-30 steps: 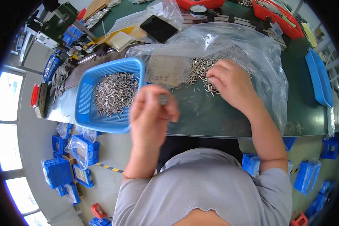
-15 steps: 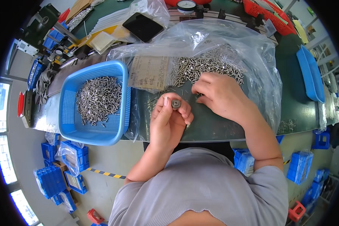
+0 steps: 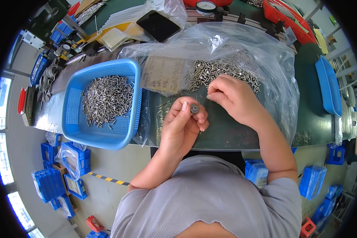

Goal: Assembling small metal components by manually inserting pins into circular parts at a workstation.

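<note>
In the head view, the left hand point(image 3: 182, 125) is raised over the near edge of the green worktop point(image 3: 234, 135), its grip pinching a small grey cylindrical metal piece point(image 3: 194, 109) between thumb and forefinger, the round end with a central hole facing up. The right hand point(image 3: 240, 101) is just beside it, in front of a loose heap of small metal pins point(image 3: 222, 71). Its thumb and forefinger are drawn close together, but the tips are small in the view and I cannot tell whether a pin is between them. The heap lies partly under a clear plastic bag point(image 3: 279, 79), with a brown, written-on card point(image 3: 162, 74) to its left, under the plastic. Farther left, a blue perforated basket point(image 3: 79, 139) holds a mound of similar pins point(image 3: 107, 101). Beyond the bag are a black phone point(image 3: 158, 25) and a round dial gauge point(image 3: 206, 6); a blue tray point(image 3: 329, 87) is at the far right.
</note>
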The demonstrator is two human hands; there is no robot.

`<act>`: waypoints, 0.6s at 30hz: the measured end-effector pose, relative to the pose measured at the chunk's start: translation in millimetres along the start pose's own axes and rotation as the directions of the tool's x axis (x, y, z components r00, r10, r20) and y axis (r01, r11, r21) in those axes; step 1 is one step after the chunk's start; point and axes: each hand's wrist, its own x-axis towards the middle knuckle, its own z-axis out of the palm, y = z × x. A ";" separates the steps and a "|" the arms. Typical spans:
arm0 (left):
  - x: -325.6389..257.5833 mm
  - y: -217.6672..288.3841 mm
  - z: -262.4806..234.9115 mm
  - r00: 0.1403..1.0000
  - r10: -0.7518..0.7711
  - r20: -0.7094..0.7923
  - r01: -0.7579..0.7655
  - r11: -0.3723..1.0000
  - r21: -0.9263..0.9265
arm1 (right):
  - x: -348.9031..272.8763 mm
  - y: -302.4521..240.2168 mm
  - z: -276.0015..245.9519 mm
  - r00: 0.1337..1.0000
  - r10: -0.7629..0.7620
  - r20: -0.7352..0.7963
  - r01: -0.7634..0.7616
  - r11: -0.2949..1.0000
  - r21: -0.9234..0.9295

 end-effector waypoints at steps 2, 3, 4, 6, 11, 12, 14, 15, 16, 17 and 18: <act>0.4 -0.1 1.1 1.000 -0.017 -0.011 0.017 0.999 0.047 | 0.6 -9.0 -8.3 0.990 0.124 0.068 -0.141 0.869 0.473; 0.5 -0.3 1.6 1.000 -0.012 -0.011 0.013 0.999 0.046 | 0.3 -10.3 -8.1 0.990 0.120 0.070 -0.139 0.870 0.473; 0.7 -0.4 2.2 1.000 -0.018 -0.003 0.018 0.997 0.076 | -0.1 -11.4 -7.7 0.987 0.124 0.103 -0.161 0.813 0.559; 0.6 -1.3 3.8 1.000 -0.023 0.004 0.022 0.994 0.107 | -0.8 -14.5 -6.3 0.983 0.124 0.135 -0.182 0.748 0.638; 1.0 -3.0 0.3 0.999 -0.032 -0.007 0.032 0.994 0.105 | -1.4 -22.6 -4.6 0.969 0.127 0.211 -0.243 0.629 0.739; 0.7 -2.9 0.3 0.999 -0.032 -0.008 0.032 0.994 0.105 | -1.9 -22.6 -4.0 0.969 0.127 0.211 -0.243 0.628 0.739; 0.9 -3.0 0.8 0.999 -0.032 -0.014 0.034 0.994 0.106 | -2.9 -22.0 -3.1 0.984 0.096 0.153 -0.176 0.706 0.686; 1.1 -3.2 1.3 0.999 -0.033 -0.013 0.034 0.994 0.105 | -3.3 -22.3 -3.3 0.983 0.097 0.153 -0.176 0.706 0.686; 0.9 -3.1 1.4 0.999 -0.029 -0.022 0.032 0.993 0.115 | -3.4 -22.6 -2.9 0.983 0.098 0.157 -0.180 0.710 0.681; 0.8 -3.2 1.2 0.999 -0.026 -0.031 0.029 0.992 0.124 | -3.4 -22.7 -2.2 0.982 0.100 0.162 -0.184 0.714 0.676; 0.7 -3.1 0.1 0.999 -0.026 -0.033 0.030 0.992 0.124 | -3.1 -22.4 -0.3 0.982 0.099 0.162 -0.184 0.713 0.677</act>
